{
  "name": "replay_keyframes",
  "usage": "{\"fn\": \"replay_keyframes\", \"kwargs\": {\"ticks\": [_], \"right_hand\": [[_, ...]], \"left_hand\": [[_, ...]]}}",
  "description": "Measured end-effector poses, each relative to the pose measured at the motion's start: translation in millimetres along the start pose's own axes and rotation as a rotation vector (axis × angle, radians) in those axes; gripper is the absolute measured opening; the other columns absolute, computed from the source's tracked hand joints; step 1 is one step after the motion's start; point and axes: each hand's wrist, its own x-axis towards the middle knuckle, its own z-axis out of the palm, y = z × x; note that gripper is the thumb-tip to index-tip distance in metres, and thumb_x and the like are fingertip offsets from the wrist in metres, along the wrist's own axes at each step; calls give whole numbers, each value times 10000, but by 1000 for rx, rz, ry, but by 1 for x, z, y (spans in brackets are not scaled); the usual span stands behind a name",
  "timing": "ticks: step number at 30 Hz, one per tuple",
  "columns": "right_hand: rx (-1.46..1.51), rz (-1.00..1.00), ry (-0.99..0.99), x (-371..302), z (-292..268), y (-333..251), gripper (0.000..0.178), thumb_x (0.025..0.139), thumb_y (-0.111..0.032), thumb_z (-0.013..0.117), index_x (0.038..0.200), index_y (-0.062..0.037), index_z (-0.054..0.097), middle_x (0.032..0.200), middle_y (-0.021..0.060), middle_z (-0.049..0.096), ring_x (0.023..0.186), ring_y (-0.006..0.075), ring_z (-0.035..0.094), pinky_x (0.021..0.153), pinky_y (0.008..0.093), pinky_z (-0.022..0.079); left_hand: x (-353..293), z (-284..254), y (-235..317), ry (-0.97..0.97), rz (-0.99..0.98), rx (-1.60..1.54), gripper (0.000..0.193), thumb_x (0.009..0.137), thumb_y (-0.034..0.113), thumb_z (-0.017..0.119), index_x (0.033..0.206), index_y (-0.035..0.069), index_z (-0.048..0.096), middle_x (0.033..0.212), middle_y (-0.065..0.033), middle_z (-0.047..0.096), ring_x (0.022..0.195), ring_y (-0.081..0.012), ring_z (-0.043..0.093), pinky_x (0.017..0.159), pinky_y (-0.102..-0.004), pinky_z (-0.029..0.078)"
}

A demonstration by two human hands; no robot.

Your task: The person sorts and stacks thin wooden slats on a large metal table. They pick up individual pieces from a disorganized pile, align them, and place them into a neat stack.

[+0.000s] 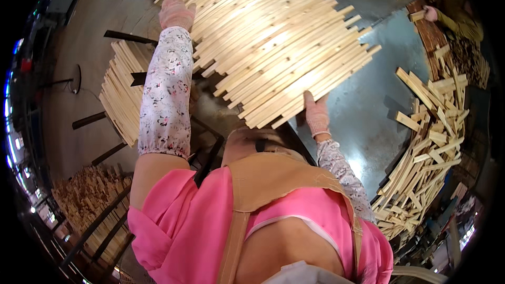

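Plainly stretched far forward, the left hand (177, 10), in a pink glove, lies at the upper-left edge of a wide layer of pale wooden strips (273, 42), its thumb spread toward the wood and its fingers pointing away from the body; whether they grasp any strip I cannot tell. That arm runs almost straight, a floral sleeve (165, 92) covering the forearm. The right hand (317, 115), gloved likewise, sits closer to the body, with its thumb against the near edge of the layer and its other fingers partly hidden, so I cannot tell whether they close on a strip. The strips lie side by side, slanting across the metal table (363, 126), their ends uneven. Right of them is a jumbled heap of loose wood pieces (434, 147).
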Motion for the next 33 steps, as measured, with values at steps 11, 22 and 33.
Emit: {"fn": "replay_keyframes", "kwargs": {"ticks": [11,22,33], "right_hand": [[-212,178,16,-43,33,-30,1037,1000,-617,658,1696,23,231,1339,376,684,1268,538,645,1053,520,506],[-73,166,-39,-31,25,-9,772,1001,-364,740,1554,62,412,1324,242,708,1193,334,684,1060,398,526],[44,183,-40,29,-87,-42,858,944,-457,803,1581,-4,449,1311,220,756,1266,323,700,1106,397,511]], "left_hand": [[-81,215,-197,-136,123,-794,812,959,444,783,1596,33,492,1524,-244,584,1374,-397,593,1178,-420,467],[-90,52,-105,-570,-418,-1487,529,1066,218,587,1580,120,510,1215,-42,682,981,-169,678,793,-297,572],[-171,41,-49,-811,-473,-1565,656,1034,146,720,1592,113,378,1356,-117,614,1057,-254,712,844,-412,645]]}}
